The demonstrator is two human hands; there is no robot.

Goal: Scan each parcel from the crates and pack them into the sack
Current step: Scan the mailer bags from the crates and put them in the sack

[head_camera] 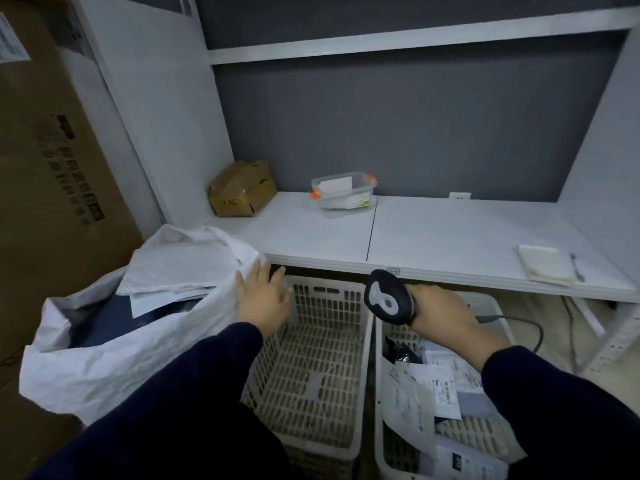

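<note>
Now gripping scanner (389,299) in right hand (445,315), head aimed forward-left at counter (450,237) edge, long axis running back to wrist, cable (530,327) trailing right. Resting left hand (265,296), fingers spread, on sack (114,355) rim beside left crate (325,284). Parcels (433,386) heaped in right crate (380,393) beneath; box (240,188), tub (341,190) on counter

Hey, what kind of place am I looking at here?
Probably a parcel sorting or dispatch room: the right hand holds a barcode scanner, labelled parcels lie in a plastic crate, and a white sack sits nearby.
</note>
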